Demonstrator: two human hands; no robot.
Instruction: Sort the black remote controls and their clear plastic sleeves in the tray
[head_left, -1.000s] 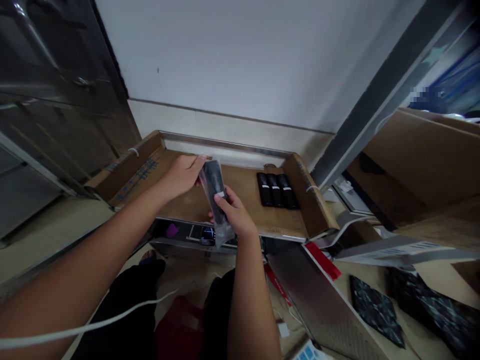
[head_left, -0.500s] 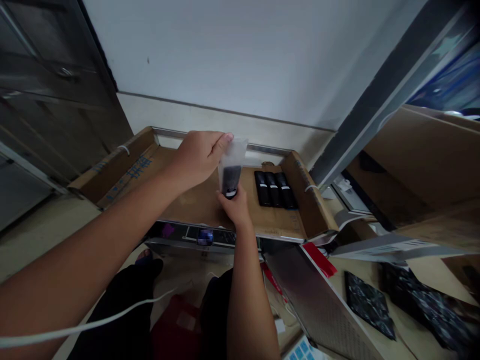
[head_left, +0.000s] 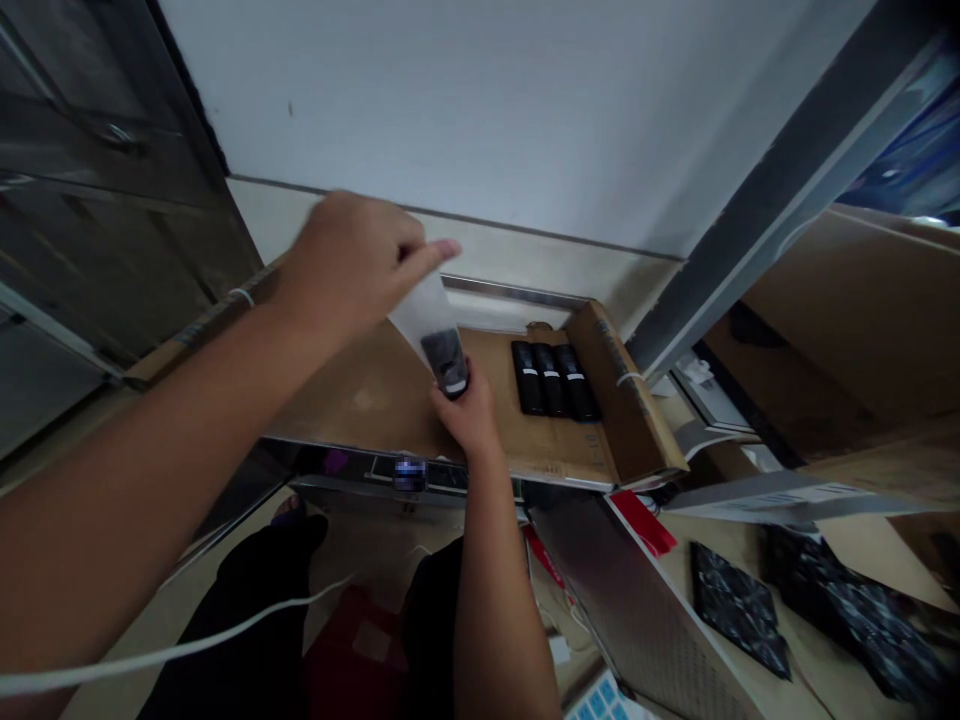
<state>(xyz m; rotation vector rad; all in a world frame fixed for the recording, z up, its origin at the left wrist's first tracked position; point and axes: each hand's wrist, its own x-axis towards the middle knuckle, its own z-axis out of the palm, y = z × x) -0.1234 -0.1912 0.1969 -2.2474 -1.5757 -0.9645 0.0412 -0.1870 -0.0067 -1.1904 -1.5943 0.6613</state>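
Observation:
My right hand (head_left: 471, 408) is closed round the lower end of a dark, narrow, block-shaped item (head_left: 444, 352) with a white label. What kind of item it is I cannot make out. Its upper part lies inside a translucent plastic sleeve (head_left: 421, 312). Up and to the left, my left hand (head_left: 360, 250) is closed at the sleeve's top end, thumb stretched along it and the hand a little blurred. Both are over the cardboard-lined tray (head_left: 360, 405). To the right in the tray lie three black labelled items (head_left: 551, 378), side by side.
A white wall panel (head_left: 480, 120) rises behind the tray. A perforated metal panel (head_left: 630, 590), a red strip (head_left: 643, 522) and black bags (head_left: 739, 605) are at the lower right. A white cable (head_left: 247, 625) crosses in front of my legs.
My left hand has moved up and left, drawing the sleeve's top with it, so sleeve and item now lean left. My right hand has stayed nearly in place.

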